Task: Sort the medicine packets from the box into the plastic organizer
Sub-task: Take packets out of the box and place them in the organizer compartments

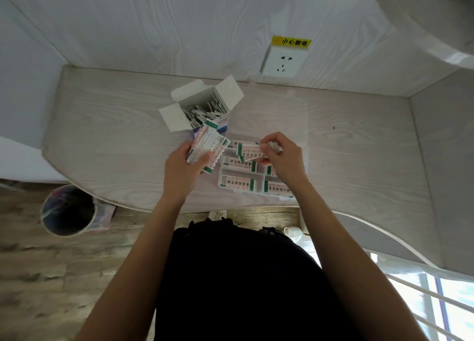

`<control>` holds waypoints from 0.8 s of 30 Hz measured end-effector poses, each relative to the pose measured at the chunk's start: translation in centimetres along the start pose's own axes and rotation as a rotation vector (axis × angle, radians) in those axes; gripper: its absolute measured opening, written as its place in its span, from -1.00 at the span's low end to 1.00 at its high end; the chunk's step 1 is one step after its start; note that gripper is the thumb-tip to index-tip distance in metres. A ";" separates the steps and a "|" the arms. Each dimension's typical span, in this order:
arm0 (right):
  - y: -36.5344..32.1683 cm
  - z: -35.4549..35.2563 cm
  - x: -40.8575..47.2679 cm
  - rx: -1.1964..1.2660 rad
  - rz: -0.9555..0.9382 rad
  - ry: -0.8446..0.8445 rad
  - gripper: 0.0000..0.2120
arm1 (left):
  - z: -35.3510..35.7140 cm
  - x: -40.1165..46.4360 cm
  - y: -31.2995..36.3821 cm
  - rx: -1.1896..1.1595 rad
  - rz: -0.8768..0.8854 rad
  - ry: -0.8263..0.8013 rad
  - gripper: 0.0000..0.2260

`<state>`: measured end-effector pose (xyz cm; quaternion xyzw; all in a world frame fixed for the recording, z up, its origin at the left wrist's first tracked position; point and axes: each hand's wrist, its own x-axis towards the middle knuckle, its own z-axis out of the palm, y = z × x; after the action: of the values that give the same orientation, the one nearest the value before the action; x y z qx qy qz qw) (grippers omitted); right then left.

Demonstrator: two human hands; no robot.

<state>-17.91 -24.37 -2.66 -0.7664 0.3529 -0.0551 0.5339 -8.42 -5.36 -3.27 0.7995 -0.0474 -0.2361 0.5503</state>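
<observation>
An open white cardboard box [225, 95] stands at the back of the desk, with several medicine packets inside. In front of it lies the clear plastic organizer [220, 184], whose compartments hold white packets with green ends. My left hand [183, 167] grips a fanned stack of packets [209, 146] just left of the organizer. Over the organizer's upper compartments my right hand [280, 157] pinches one packet [250, 152], which sits tilted above the tray.
The pale wooden desk [102, 135] has a curved front edge. A wall socket [283, 60] with a yellow warning label sits behind. A lined waste bin [68, 209] stands on the floor at the left. A window is at the lower right.
</observation>
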 end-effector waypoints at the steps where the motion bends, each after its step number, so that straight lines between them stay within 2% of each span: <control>1: 0.0 0.4 -0.1 -0.037 -0.006 -0.004 -0.99 | 0.0 0.0 0.0 -0.010 -0.001 0.008 -0.80; 3: 0.1 1.3 -0.1 -0.086 -0.037 -0.008 -0.96 | -0.2 0.0 0.0 -0.040 -0.015 0.017 -0.81; 7: 0.6 2.4 0.1 -0.367 -0.153 0.009 -0.92 | -0.1 -0.2 -0.1 -0.054 -0.025 0.017 -0.83; 10: 0.7 2.8 0.2 -0.609 -0.263 -0.070 -0.89 | -0.2 -0.3 -0.4 -0.063 -0.027 0.022 -0.83; 13: 0.5 2.6 0.3 -0.920 -0.368 -0.167 -0.76 | -0.1 -0.2 -0.6 -0.025 -0.011 0.012 -0.81; 15: 0.3 2.6 0.3 -1.013 -0.422 -0.210 -0.71 | -0.1 -0.1 -0.7 -0.009 -0.007 0.002 -0.84; 20: 0.4 3.3 0.4 -1.044 -0.473 -0.274 -0.66 | 0.1 0.1 -0.4 -0.023 -0.018 -0.010 -0.84; 24: 1.1 4.0 0.7 -0.839 -0.510 -0.259 -0.71 | 0.5 0.0 0.1 -0.033 -0.024 -0.025 -0.83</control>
<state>-16.09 -21.87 -5.44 -0.9773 0.0771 0.0581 0.1887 -8.61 -5.83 -3.28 0.7877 -0.0410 -0.2535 0.5600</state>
